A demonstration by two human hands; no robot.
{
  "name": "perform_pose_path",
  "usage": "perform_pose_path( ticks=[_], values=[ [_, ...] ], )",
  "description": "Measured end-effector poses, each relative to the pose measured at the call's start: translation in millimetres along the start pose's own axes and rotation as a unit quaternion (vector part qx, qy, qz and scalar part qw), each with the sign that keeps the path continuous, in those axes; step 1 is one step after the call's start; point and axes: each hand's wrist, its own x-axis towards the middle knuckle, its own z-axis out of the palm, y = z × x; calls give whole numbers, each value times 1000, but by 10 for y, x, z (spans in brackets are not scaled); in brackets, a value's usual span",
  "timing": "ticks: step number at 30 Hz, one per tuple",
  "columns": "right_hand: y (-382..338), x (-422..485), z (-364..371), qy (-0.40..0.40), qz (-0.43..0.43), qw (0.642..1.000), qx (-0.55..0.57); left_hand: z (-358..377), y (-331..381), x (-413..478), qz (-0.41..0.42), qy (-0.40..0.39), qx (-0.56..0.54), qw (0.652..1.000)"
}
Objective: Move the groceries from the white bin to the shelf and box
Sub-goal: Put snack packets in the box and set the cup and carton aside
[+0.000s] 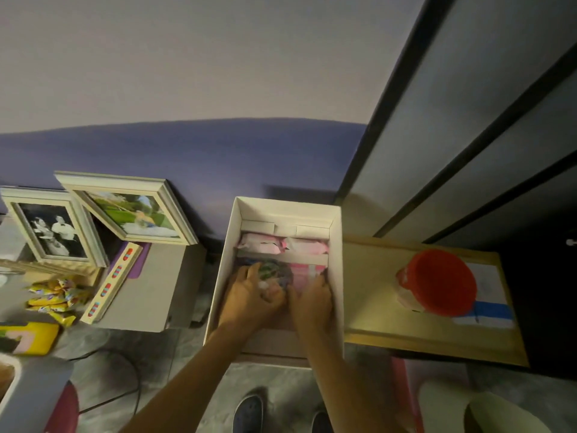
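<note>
The left hand (249, 295) curls round a dark packet (276, 271), probably green-wrapped, lying crosswise just ahead of its fingers; the right hand (309, 300) touches a pink packet (307, 271) alongside, hold unclear. The walls of the box (281, 210) crowd both; right of them, a shelf (374, 295) bears a red-lidded jar (437, 282).
</note>
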Motion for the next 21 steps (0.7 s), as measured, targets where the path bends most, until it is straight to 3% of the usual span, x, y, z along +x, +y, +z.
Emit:
perform_pose_path(
  ticks=[9, 16, 21],
  values=[
    [-98, -38, -166, -23, 16, 997, 66, -78, 63, 65, -29, 9, -9, 1000],
    [23, -62, -129, -68, -27, 990, 117, -77, 43, 86, -45, -8, -9, 999],
    [5, -29, -67, -53, -40, 997, 33, -55, 46, 87, -41, 7, -4, 999]
  ],
)
